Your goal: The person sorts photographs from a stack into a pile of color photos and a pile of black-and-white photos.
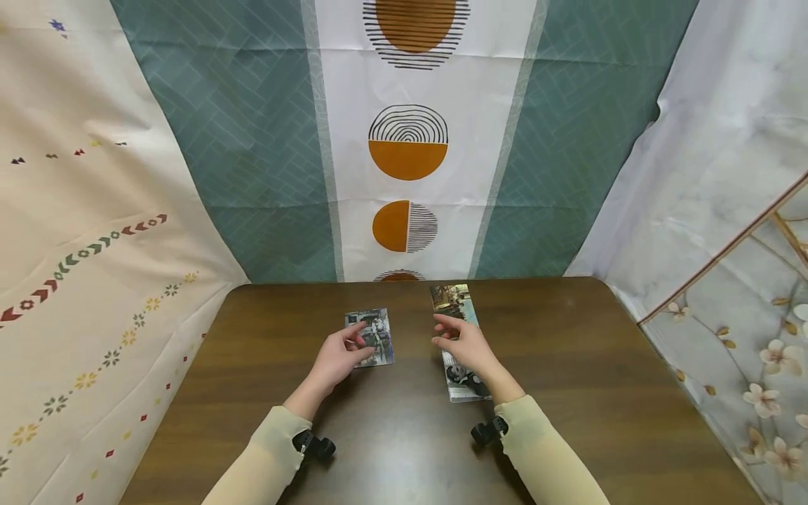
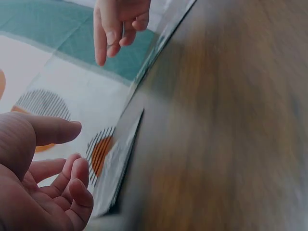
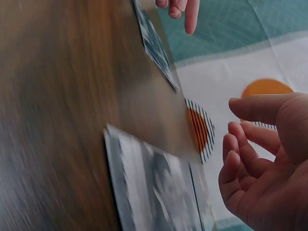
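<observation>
Hands (image 1: 339, 356) hover above glossy rectangular prints (image 1: 381, 335), woodgrain table (image 1: 581, 358).

The wooden table (image 1: 404, 435) shines; the cards (image 1: 381, 327) seem glossy paper.

Patterned cloths (image 1: 408, 161) hang around a table (image 1: 568, 365) — brown, wood-grained.

Card (image 1: 382, 337): printed, grey-green picture face up, lying flat on the table (image 1: 404, 449), its far end turned between eleven and twelve o'clock. Strip (image 1: 465, 384): at three o'clock from the card and apart from it, face up, far end also between eleven and twelve; far part coloured, near part grey. Middle covered; one piece or several not confirmed.
</observation>
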A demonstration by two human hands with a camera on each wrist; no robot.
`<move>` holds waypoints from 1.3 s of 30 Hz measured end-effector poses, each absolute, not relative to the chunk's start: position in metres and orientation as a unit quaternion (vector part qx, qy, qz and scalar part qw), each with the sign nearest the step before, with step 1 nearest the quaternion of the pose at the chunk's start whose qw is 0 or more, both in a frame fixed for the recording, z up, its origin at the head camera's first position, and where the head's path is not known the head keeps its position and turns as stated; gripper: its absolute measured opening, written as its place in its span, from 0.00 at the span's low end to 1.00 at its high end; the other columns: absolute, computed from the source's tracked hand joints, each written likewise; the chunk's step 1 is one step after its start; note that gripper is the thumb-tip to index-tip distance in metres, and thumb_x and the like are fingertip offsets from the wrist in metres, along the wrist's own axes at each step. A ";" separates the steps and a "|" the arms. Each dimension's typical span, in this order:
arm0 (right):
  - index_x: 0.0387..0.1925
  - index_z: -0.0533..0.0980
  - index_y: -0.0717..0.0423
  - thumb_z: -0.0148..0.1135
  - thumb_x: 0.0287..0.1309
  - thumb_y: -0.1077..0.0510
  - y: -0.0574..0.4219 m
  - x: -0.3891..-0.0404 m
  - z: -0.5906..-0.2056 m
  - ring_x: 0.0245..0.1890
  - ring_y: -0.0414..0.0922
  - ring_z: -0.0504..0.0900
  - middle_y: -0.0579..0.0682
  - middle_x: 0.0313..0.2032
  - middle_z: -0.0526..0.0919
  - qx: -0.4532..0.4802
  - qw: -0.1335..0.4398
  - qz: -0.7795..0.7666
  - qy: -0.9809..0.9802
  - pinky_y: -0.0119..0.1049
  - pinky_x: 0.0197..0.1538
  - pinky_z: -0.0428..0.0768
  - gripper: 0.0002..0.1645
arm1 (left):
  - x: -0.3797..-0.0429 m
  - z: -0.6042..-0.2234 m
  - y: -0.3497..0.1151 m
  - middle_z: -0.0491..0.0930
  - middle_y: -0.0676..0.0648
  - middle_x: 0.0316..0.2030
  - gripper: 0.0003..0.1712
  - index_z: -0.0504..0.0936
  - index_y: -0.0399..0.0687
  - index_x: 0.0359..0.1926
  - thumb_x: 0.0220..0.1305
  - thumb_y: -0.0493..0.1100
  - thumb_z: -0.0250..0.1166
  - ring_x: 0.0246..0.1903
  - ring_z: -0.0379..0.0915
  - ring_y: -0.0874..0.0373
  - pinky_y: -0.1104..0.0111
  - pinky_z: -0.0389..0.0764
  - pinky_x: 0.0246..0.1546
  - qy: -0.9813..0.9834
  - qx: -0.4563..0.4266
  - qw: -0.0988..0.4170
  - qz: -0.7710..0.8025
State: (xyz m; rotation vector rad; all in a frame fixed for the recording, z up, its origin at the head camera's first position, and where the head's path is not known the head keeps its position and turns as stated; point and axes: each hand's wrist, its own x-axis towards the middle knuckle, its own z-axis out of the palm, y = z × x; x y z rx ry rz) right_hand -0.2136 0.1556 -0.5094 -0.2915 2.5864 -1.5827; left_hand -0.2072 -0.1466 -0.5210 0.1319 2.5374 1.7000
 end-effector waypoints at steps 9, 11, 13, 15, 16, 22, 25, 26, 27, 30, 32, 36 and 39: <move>0.74 0.74 0.60 0.69 0.70 0.61 0.129 -0.207 -0.510 0.52 0.49 0.84 0.55 0.56 0.85 -0.127 0.068 -0.505 0.851 0.46 0.51 0.82 0.34 | -0.204 -0.533 -0.170 0.79 0.44 0.40 0.37 0.75 0.34 0.74 0.64 0.33 0.75 0.33 0.70 0.53 0.69 0.72 0.30 0.830 0.022 0.027 0.556; 0.74 0.74 0.61 0.69 0.69 0.62 0.123 -0.206 -0.508 0.51 0.50 0.84 0.55 0.56 0.85 -0.132 0.066 -0.503 0.852 0.49 0.53 0.82 0.34 | -0.203 -0.533 -0.174 0.79 0.44 0.40 0.38 0.74 0.35 0.74 0.65 0.34 0.74 0.34 0.71 0.53 0.69 0.73 0.30 0.829 0.016 0.030 0.558; 0.73 0.74 0.61 0.69 0.69 0.62 0.118 -0.206 -0.509 0.51 0.50 0.84 0.55 0.55 0.86 -0.140 0.063 -0.499 0.853 0.50 0.54 0.82 0.33 | -0.203 -0.532 -0.178 0.80 0.44 0.41 0.38 0.74 0.35 0.74 0.65 0.34 0.74 0.34 0.72 0.53 0.68 0.74 0.31 0.828 0.011 0.028 0.560; 0.73 0.75 0.62 0.70 0.68 0.62 0.113 -0.206 -0.511 0.50 0.50 0.84 0.56 0.54 0.86 -0.147 0.063 -0.494 0.854 0.51 0.54 0.82 0.33 | -0.202 -0.531 -0.182 0.79 0.43 0.42 0.38 0.74 0.35 0.74 0.65 0.35 0.75 0.34 0.72 0.53 0.68 0.74 0.30 0.826 0.006 0.024 0.564; 0.72 0.75 0.63 0.70 0.68 0.62 0.111 -0.205 -0.512 0.49 0.50 0.85 0.56 0.54 0.86 -0.152 0.063 -0.490 0.856 0.51 0.54 0.82 0.33 | -0.201 -0.530 -0.183 0.79 0.43 0.42 0.38 0.74 0.36 0.74 0.65 0.35 0.75 0.34 0.72 0.53 0.68 0.74 0.30 0.825 0.003 0.021 0.565; 0.71 0.75 0.64 0.72 0.67 0.62 0.103 -0.200 -0.520 0.49 0.50 0.85 0.57 0.53 0.87 -0.160 0.073 -0.484 0.857 0.49 0.54 0.82 0.34 | -0.198 -0.528 -0.193 0.79 0.42 0.42 0.39 0.74 0.36 0.75 0.64 0.35 0.75 0.34 0.71 0.53 0.69 0.75 0.29 0.827 -0.007 0.016 0.561; 0.71 0.76 0.65 0.72 0.66 0.63 0.100 -0.198 -0.521 0.48 0.49 0.85 0.56 0.53 0.87 -0.160 0.072 -0.485 0.857 0.49 0.55 0.81 0.34 | -0.196 -0.531 -0.195 0.79 0.42 0.42 0.39 0.74 0.35 0.75 0.64 0.35 0.75 0.34 0.71 0.53 0.69 0.74 0.29 0.830 -0.009 0.017 0.558; 0.71 0.76 0.65 0.72 0.65 0.63 0.099 -0.198 -0.522 0.48 0.49 0.85 0.57 0.53 0.87 -0.162 0.071 -0.485 0.857 0.48 0.55 0.81 0.34 | -0.196 -0.532 -0.196 0.80 0.42 0.42 0.38 0.74 0.35 0.74 0.64 0.35 0.75 0.33 0.71 0.53 0.69 0.74 0.29 0.829 -0.009 0.016 0.558; 0.70 0.76 0.66 0.72 0.65 0.63 0.098 -0.197 -0.523 0.48 0.49 0.85 0.57 0.52 0.87 -0.164 0.070 -0.484 0.857 0.48 0.55 0.82 0.34 | -0.195 -0.533 -0.196 0.80 0.42 0.42 0.38 0.74 0.34 0.74 0.64 0.34 0.75 0.33 0.71 0.54 0.69 0.74 0.29 0.829 -0.010 0.016 0.558; 0.69 0.77 0.66 0.73 0.63 0.63 0.094 -0.197 -0.526 0.47 0.48 0.85 0.56 0.51 0.88 -0.166 0.065 -0.480 0.859 0.45 0.53 0.82 0.34 | -0.192 -0.537 -0.195 0.80 0.43 0.41 0.37 0.75 0.32 0.73 0.64 0.34 0.75 0.33 0.71 0.55 0.70 0.73 0.30 0.829 -0.008 0.016 0.559; 0.69 0.77 0.67 0.73 0.62 0.63 0.091 -0.199 -0.528 0.46 0.48 0.85 0.56 0.51 0.88 -0.168 0.062 -0.477 0.861 0.44 0.52 0.82 0.34 | -0.191 -0.538 -0.194 0.79 0.43 0.40 0.37 0.75 0.31 0.72 0.64 0.34 0.75 0.32 0.71 0.56 0.69 0.72 0.30 0.829 -0.006 0.018 0.558; 0.67 0.78 0.68 0.74 0.62 0.64 0.082 -0.204 -0.530 0.46 0.51 0.86 0.57 0.50 0.88 -0.173 0.058 -0.476 0.860 0.44 0.52 0.83 0.33 | -0.189 -0.539 -0.194 0.79 0.43 0.39 0.37 0.75 0.30 0.72 0.64 0.34 0.75 0.31 0.69 0.56 0.69 0.70 0.30 0.832 -0.009 0.021 0.554; 0.67 0.78 0.68 0.74 0.61 0.65 0.076 -0.207 -0.530 0.47 0.52 0.86 0.57 0.49 0.88 -0.171 0.058 -0.473 0.863 0.44 0.52 0.83 0.33 | -0.188 -0.537 -0.194 0.78 0.43 0.39 0.37 0.75 0.29 0.72 0.64 0.33 0.75 0.31 0.69 0.55 0.69 0.70 0.30 0.833 -0.013 0.019 0.553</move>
